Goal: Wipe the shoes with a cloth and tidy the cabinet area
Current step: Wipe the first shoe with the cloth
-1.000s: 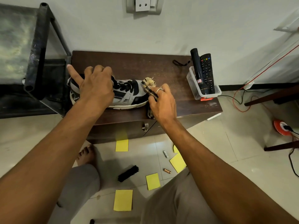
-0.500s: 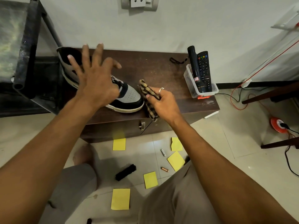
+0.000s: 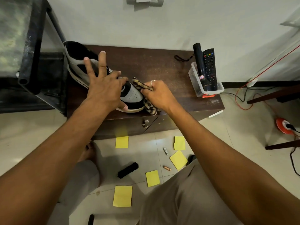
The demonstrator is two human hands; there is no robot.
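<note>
Left hand (image 3: 103, 91): dropped, thumb and forefinger now clamp black-and-white leather sneaker (image 3: 132, 95) on dark wooden cabinet (image 3: 162, 65), near left.
Right hand (image 3: 157, 96): grips checked brown cloth (image 3: 150, 108) at toe.
Risk: hard wipe could shove it off.

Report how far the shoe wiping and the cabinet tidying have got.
Done: nothing looks plainly finished. In hand: the left hand holds the shoe on the cabinet, and the right hand grips the cloth against its toe. Left: the tidying. Yellow notes, two batteries and a brush lie on the floor in front of the cabinet.
</note>
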